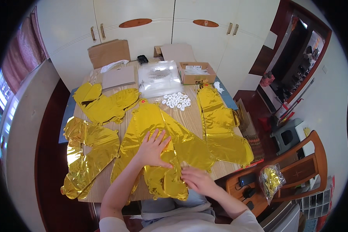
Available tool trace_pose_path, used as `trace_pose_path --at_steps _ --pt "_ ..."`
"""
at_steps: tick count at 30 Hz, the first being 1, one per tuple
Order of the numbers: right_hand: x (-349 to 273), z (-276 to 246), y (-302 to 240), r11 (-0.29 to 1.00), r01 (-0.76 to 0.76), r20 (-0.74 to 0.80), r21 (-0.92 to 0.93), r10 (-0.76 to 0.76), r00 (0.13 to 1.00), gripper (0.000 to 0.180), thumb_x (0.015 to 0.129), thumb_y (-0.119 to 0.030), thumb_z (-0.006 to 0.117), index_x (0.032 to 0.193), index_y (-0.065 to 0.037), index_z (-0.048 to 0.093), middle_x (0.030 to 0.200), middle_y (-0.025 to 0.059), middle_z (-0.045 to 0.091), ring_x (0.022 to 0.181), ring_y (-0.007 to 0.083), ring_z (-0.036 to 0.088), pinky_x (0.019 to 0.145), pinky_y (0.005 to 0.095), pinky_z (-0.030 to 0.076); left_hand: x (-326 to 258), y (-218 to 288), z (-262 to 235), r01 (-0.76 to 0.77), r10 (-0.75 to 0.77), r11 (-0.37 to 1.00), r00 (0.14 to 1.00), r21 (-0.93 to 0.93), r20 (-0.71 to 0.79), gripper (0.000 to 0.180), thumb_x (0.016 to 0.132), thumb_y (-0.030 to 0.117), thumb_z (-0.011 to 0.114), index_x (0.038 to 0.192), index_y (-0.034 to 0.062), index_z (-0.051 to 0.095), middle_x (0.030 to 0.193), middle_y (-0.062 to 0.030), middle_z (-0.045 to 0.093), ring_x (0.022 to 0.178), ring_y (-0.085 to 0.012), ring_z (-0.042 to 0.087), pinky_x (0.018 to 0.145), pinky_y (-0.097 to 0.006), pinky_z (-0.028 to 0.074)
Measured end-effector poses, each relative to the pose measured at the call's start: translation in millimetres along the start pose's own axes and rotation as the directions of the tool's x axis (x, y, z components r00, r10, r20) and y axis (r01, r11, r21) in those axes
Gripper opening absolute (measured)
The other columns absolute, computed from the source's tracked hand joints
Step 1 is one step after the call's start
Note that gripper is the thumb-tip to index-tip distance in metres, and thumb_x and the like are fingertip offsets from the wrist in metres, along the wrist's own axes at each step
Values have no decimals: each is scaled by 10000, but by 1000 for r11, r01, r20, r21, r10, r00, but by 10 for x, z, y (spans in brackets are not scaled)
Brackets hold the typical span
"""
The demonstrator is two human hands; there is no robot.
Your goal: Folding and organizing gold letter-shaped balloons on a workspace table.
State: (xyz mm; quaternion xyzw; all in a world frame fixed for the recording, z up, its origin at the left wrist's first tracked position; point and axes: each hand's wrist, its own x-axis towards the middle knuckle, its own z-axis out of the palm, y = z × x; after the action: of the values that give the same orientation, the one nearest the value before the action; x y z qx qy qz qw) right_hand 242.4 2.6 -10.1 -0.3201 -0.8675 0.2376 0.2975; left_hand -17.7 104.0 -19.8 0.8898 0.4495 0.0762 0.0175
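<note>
Head view: your left hand (154,149) lies spread flat on the gold foil balloon (162,150) at the table's (189,116) near edge. Right hand (197,179) pinches its lower edge, fingers closed. Foil looks light, limp, slippery, crease-prone; grip the seam edge, not the middle.
</note>
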Motion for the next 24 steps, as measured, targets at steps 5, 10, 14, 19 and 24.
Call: trace_pose_path --at_steps 5,10,14,19,24 --pt "168 -43 228 964 123 175 -237 -82 981 398 842 -302 691 1163 -69 657 1251 70 621 1237 260 535 1032 404 423 18 -6 -9 -9 9 1000 1000 -8 10 1192 596 891 547 1474 112 343 1525 -210 288 1420 -413 230 1134 -590 159" --pt "241 -82 274 941 124 323 -314 -17 946 586 816 -442 662 1264 -70 595 1351 67 558 1350 301 406 1108 448 323 -4 -21 16 -11 10 1000 1000 -17 -8 1176 604 879 556 1472 114 349 1524 -211 289 1421 -412 226 1134 -590 158" --pt "449 -170 328 923 120 463 -366 68 884 872 725 -608 672 1382 -66 482 1456 78 454 1420 375 255 1153 494 226 -17 -16 13 -16 16 1000 1000 -24 -13 1170 608 874 560 1473 115 350 1525 -209 288 1423 -411 223 1136 -589 154" --pt "582 -190 376 911 135 525 -390 100 845 1050 665 -693 671 1446 -51 384 1523 89 351 1437 404 181 1165 507 178 -1 10 -4 -9 9 1000 1000 -3 2 1164 609 870 560 1472 117 354 1524 -204 294 1421 -410 228 1134 -589 158" --pt "544 -199 426 908 157 502 -389 65 863 1040 688 -703 651 1449 -49 377 1535 86 330 1439 393 187 1164 513 177 24 14 -6 -19 19 1000 1000 21 2 1157 613 867 560 1470 117 356 1523 -206 294 1419 -413 233 1128 -594 168"
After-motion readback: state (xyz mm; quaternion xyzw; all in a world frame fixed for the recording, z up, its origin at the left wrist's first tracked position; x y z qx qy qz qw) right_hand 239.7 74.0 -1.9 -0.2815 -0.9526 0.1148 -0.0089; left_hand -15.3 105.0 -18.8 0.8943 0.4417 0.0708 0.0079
